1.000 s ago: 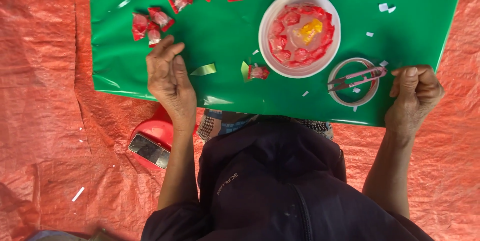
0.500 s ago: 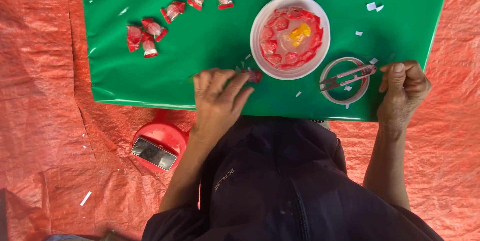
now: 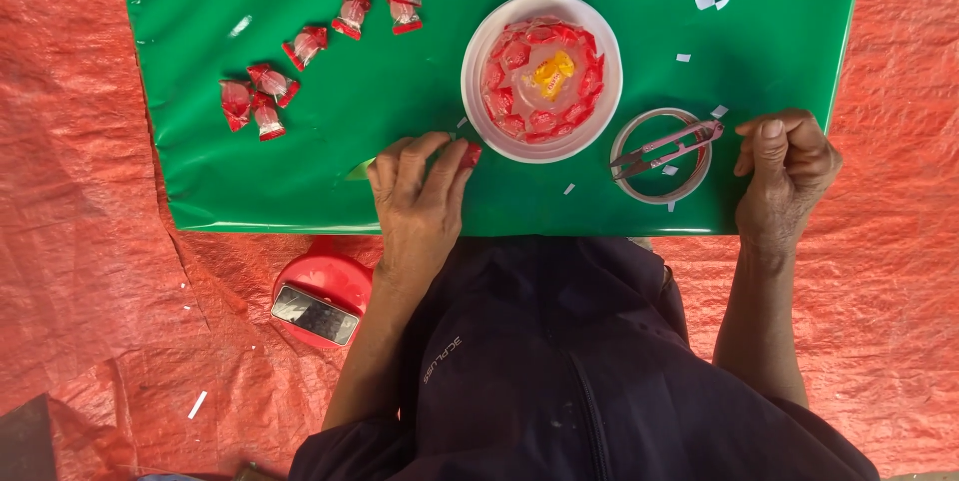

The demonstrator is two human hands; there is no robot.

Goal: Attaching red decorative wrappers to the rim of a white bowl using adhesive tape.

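Candy (image 3: 470,153): red, wrapped, on green table (image 3: 300,191) beside bowl (image 3: 479,111), under my left hand (image 3: 420,196), fingers spread, touching. Likely light, crinkly, slippery; pinch at twisted end. Right hand (image 3: 784,176) loosely curled, empty.

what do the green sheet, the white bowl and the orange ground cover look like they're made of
Green sheet: probably glossy plastic or coated paper; it shows soft sheen and creases. White bowl: likely smooth plastic, with a thin, even matte rim. Orange ground cover: apparently a woven plastic tarp; it is crinkled, with a fine weave texture.
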